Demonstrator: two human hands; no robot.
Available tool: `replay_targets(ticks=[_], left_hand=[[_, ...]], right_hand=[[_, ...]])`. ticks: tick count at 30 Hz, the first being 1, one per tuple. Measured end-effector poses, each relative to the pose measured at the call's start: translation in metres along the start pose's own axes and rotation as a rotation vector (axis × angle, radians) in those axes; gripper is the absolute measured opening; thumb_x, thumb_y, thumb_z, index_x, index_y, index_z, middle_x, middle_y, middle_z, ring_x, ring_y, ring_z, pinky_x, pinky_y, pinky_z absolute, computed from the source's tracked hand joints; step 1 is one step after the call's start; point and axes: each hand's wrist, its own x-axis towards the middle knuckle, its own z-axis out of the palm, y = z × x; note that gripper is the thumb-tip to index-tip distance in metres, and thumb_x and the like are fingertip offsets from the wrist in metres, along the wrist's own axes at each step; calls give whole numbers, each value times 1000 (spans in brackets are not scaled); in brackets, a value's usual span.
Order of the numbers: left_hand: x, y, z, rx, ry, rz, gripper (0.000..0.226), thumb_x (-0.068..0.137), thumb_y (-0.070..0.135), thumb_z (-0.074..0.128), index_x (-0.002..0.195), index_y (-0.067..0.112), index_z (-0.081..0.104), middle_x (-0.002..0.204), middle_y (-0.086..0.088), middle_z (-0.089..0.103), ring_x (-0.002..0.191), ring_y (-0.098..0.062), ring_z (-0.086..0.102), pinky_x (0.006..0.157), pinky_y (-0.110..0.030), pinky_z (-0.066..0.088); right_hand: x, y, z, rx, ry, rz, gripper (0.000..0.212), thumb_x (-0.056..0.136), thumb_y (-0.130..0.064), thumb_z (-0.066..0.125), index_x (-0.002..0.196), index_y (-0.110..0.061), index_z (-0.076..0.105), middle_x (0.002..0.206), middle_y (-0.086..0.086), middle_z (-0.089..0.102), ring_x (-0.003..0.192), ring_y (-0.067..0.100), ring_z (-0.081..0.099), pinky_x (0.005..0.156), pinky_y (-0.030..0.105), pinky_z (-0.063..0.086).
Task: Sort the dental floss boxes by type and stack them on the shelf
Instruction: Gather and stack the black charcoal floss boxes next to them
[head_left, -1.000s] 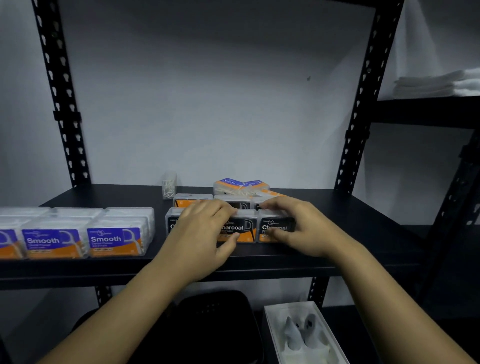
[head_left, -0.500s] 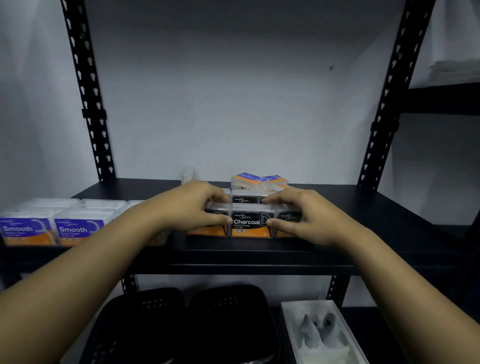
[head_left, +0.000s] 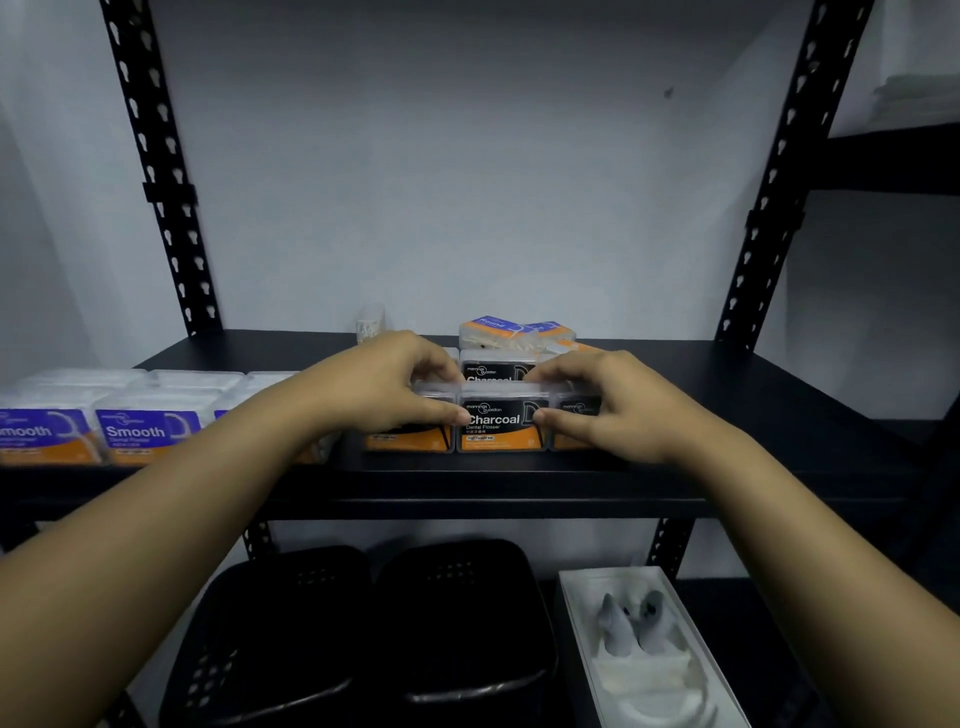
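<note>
Three black-and-orange Charcoal floss boxes stand in a row near the front edge of the black shelf (head_left: 519, 483). The middle Charcoal box (head_left: 501, 423) faces me. My left hand (head_left: 384, 387) curls over the left Charcoal box (head_left: 408, 441), thumb on its front. My right hand (head_left: 608, 410) curls over the right Charcoal box (head_left: 569, 439) the same way. A second row of Charcoal boxes (head_left: 493, 370) stands behind. Blue Round boxes (head_left: 498, 332) lie in a loose pile at the back. Blue Smooth boxes (head_left: 148, 434) line the shelf's left part.
A small clear container (head_left: 370, 325) stands at the back of the shelf. Below it are two black perforated bins (head_left: 457, 623) and a white tray (head_left: 649, 660) holding grey pieces. Black slotted uprights (head_left: 161, 171) frame the bay. Another black shelf (head_left: 893, 156) is at the right.
Both hands have closed in on the outer boxes of the front Charcoal row, leaving the middle label uncovered. The view has shifted so the shelf sits more centred and closer.
</note>
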Motion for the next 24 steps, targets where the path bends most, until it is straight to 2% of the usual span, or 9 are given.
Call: replay_targets(ticks=[3, 10, 21, 24], left_hand=[[-5, 0, 1, 2, 11, -2, 51, 73, 60, 79, 114, 31, 74, 109, 18, 72, 105, -1, 64, 97, -37, 54], [-16, 6, 2, -34, 28, 22, 40, 73, 58, 79, 106, 35, 75, 104, 19, 73, 100, 3, 65, 94, -37, 55], [-20, 10, -1, -35, -9, 21, 41, 73, 57, 80, 108, 36, 75, 104, 19, 74, 99, 4, 65, 94, -36, 55], [-22, 10, -5, -17, -20, 51, 51, 68, 59, 83, 111, 36, 72, 105, 23, 72, 100, 6, 64, 94, -30, 54]], right_hand=[[-3, -3, 1, 11, -8, 4, 38, 88, -45, 75, 124, -35, 68, 117, -20, 70, 110, 1, 64, 97, 37, 53], [-11, -7, 0, 53, -13, 17, 36, 87, -44, 75, 122, -36, 68, 115, -23, 70, 108, -2, 65, 97, 37, 55], [-17, -14, -2, 41, -31, 16, 39, 87, -47, 73, 124, -37, 66, 115, -23, 69, 107, -1, 65, 95, 36, 55], [-18, -17, -12, 94, 19, -16, 55, 83, -58, 73, 132, -35, 63, 119, -20, 67, 114, 0, 62, 101, 30, 51]])
